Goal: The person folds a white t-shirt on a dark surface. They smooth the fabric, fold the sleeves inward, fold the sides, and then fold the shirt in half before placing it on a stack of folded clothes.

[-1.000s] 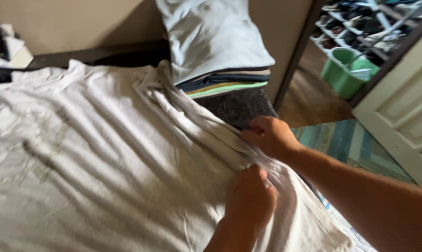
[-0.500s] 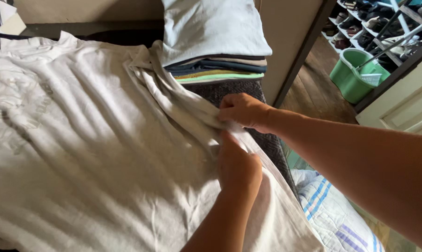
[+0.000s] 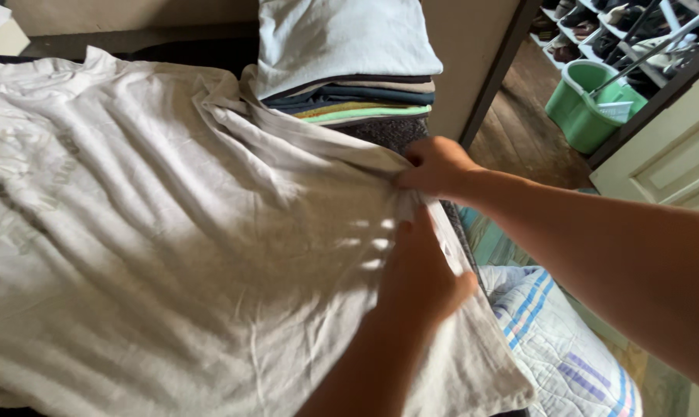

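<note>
While the right hand (image 3: 436, 166) still pinches the shirt (image 3: 172, 232) edge by the far folded stack (image 3: 349, 100), the left hand (image 3: 423, 274) has unclenched and now presses flat, smoothing the formerly bunched cloth.

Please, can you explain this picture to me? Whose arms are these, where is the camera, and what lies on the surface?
The camera sits on a person's head and looks down, so both arms are that person's own. A large white T-shirt lies spread out flat. The right hand pinches its side edge; the left hand presses flat on the cloth just below. Behind is a stack of folded clothes. At right, lower down, are a striped quilt and a green bucket.
</note>
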